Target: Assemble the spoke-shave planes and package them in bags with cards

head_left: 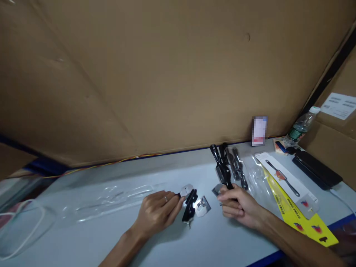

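Note:
My right hand (236, 205) is closed around the lower handle of a black spokeshave (224, 174), which stands tilted above the table. A small metal blade (217, 190) juts out beside those fingers. On the left, my left hand (158, 209) has its fingertips pinched together beside a few loose parts; what lies between them is hard to make out. Close to it are black metal pieces (190, 207) with a small screw at the lower end, a pale metal plate (187, 190) and a shiny blade with a hole (203, 206).
Several more spokeshaves (236, 167) lie behind my right hand. Clear plastic blister shells (111, 198) spread across the left. Yellow printed cards (303, 218) and a packaged spokeshave (280, 176) are at right, near a black case (317, 170), bottle (302, 128) and phone (259, 131). Cardboard (167, 74) walls the back.

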Demonstrator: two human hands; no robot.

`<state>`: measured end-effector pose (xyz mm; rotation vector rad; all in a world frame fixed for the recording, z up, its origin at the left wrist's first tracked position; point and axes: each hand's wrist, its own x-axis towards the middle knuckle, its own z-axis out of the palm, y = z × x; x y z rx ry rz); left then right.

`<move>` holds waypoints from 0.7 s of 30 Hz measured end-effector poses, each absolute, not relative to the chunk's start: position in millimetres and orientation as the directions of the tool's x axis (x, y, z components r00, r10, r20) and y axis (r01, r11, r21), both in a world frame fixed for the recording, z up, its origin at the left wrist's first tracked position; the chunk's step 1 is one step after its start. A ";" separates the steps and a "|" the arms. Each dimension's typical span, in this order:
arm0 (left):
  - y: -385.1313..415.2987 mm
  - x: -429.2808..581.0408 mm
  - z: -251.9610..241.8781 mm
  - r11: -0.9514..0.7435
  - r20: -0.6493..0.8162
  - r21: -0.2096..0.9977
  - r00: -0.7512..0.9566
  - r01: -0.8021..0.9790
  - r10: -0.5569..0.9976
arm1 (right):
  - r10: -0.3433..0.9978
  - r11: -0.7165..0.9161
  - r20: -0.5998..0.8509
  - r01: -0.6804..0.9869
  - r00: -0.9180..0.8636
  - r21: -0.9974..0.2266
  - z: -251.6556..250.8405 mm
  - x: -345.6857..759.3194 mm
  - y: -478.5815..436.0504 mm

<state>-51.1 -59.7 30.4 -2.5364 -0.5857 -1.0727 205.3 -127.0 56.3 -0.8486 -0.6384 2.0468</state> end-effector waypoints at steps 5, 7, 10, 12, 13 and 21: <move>-54.7 -54.4 29.7 -0.852 0.754 -0.073 0.588 0.519 0.293 | 0.841 -0.541 -0.440 -0.453 -0.315 -0.709 56.7 198.7 -130.8; -54.3 -54.9 29.9 -0.846 0.759 -0.056 0.573 0.530 0.309 | 0.847 -0.531 -0.452 -0.439 -0.280 -0.725 54.8 197.2 -131.6; -55.3 -54.8 30.3 -0.845 0.760 -0.051 0.569 0.533 0.313 | 0.865 -0.503 -0.441 -0.410 -0.242 -0.761 51.6 196.5 -133.0; -56.3 -53.9 30.1 -0.850 0.754 -0.065 0.583 0.522 0.301 | 0.887 -0.461 -0.418 -0.373 -0.194 -0.805 50.0 195.9 -133.7; -56.7 -53.3 29.6 -0.850 0.753 -0.071 0.587 0.522 0.298 | 0.904 -0.428 -0.396 -0.345 -0.161 -0.836 49.8 195.2 -133.4; -52.9 -46.8 29.5 -0.815 0.648 0.223 0.543 0.536 0.534 | 1.000 0.010 0.010 0.006 0.009 -1.000 77.7 181.5 -93.9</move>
